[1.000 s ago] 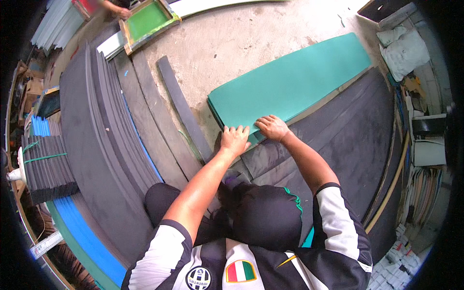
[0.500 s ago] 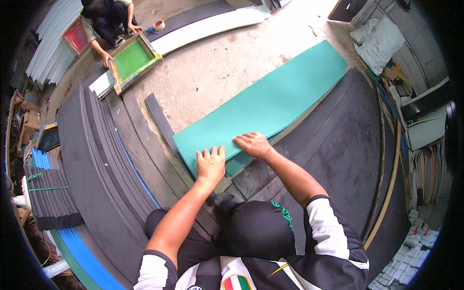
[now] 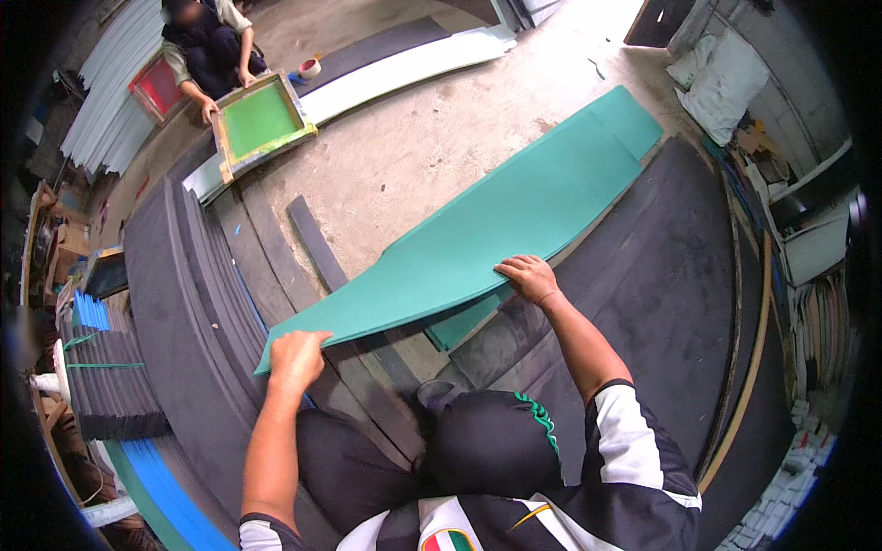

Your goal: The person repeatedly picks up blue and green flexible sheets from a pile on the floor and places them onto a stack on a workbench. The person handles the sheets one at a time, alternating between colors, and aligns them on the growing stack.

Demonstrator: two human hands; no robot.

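Green sheet (image 3: 459, 248): we find it stretched diagonally across the middle of the view, from near the person's left side to the upper right. Its narrow left end reaches out over dark strips; its far right end lies over other green material. A lower green piece (image 3: 467, 321) shows beneath its near edge, between the hands.

Left hand (image 3: 299, 360): we record it at the sheet's left end, on the near edge. Fingers are bent into a grip on that edge, the back of the hand turned up; the fingertips are hidden from us. The forearm rises steeply from the lower left, the arm set well out from the body.

Right hand (image 3: 531, 280): we note it farther along the same edge, well apart from the left and farther from the body. Fingers lie close together over the top of the sheet, bent at the border and grasping it; we cannot tell where the thumb sits. The forearm slants up and leftward from the striped sleeve (image 3: 629, 436).

Surroundings: we log dark boards (image 3: 643, 275) below the right forearm, a stack of dark sheets (image 3: 188, 303) at left, and bare floor (image 3: 413, 174) beyond. At upper left, a co-worker (image 3: 216, 69) holds a wooden frame (image 3: 306, 119) with a green panel.
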